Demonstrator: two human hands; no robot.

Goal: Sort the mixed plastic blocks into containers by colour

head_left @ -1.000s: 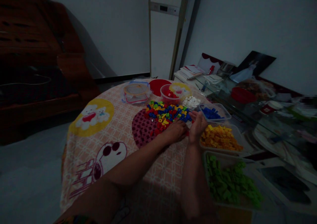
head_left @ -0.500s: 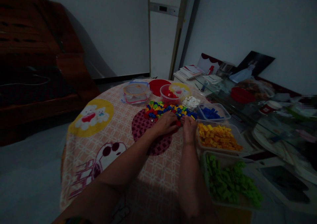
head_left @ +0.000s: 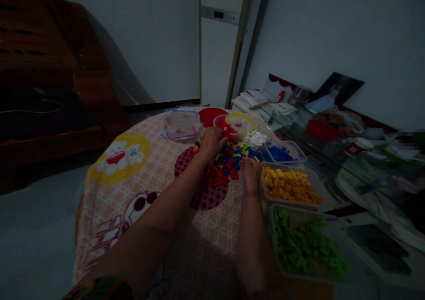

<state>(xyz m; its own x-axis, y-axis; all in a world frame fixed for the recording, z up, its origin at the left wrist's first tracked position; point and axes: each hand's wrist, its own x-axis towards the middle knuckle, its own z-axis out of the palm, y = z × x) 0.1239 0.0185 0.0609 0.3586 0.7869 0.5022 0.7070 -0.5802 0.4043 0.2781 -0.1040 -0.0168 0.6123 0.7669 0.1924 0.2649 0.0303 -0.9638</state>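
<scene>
A heap of mixed red, blue, yellow and green toy building blocks (head_left: pixel 229 158) lies on the cloth-covered table. Above its far edge, my left hand (head_left: pixel 211 141) has its fingers closed together, with red block pieces showing at the fingertips. It is just beside a round clear tub (head_left: pixel 217 119) that holds red blocks. My right hand (head_left: pixel 251 166) rests at the heap's right side with fingers curled in; what it holds, if anything, is hidden. White blocks (head_left: pixel 255 139) lie behind the heap.
To the right stand clear boxes of blue blocks (head_left: pixel 281 154), yellow blocks (head_left: pixel 288 185) and green blocks (head_left: pixel 305 244). Clear lidded containers (head_left: pixel 181 125) sit at the far left. A cluttered glass table (head_left: pixel 299 129) adjoins on the right.
My left hand has moved from the near side of the heap, forward and left, toward the round tub, uncovering red blocks. My right hand has stayed nearly in place.
</scene>
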